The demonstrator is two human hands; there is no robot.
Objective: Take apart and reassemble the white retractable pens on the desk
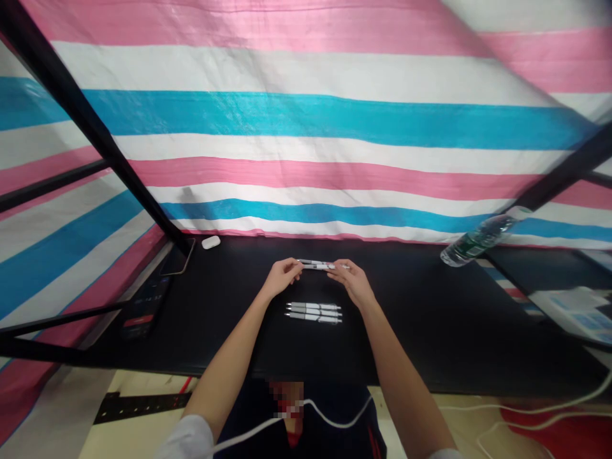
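Beyond the front row of pens, my left hand (284, 275) pinches the left end of a white-and-grey pen (316, 265). My right hand (351, 280) has its fingertips closed on the right end of the same pen. Two pens seem to lie close together there, but my fingers cover their ends. Nearer to me, between my forearms, a row of several white pens with grey grips (313, 312) rests on the black table, side by side, tips to the left.
A clear plastic bottle (471, 245) lies or leans at the back right of the black table (406, 331). A small white case (211, 242) sits at the back left, near a phone (179, 260). Black frame bars (109, 153) and a striped sheet (306, 121) enclose the table.
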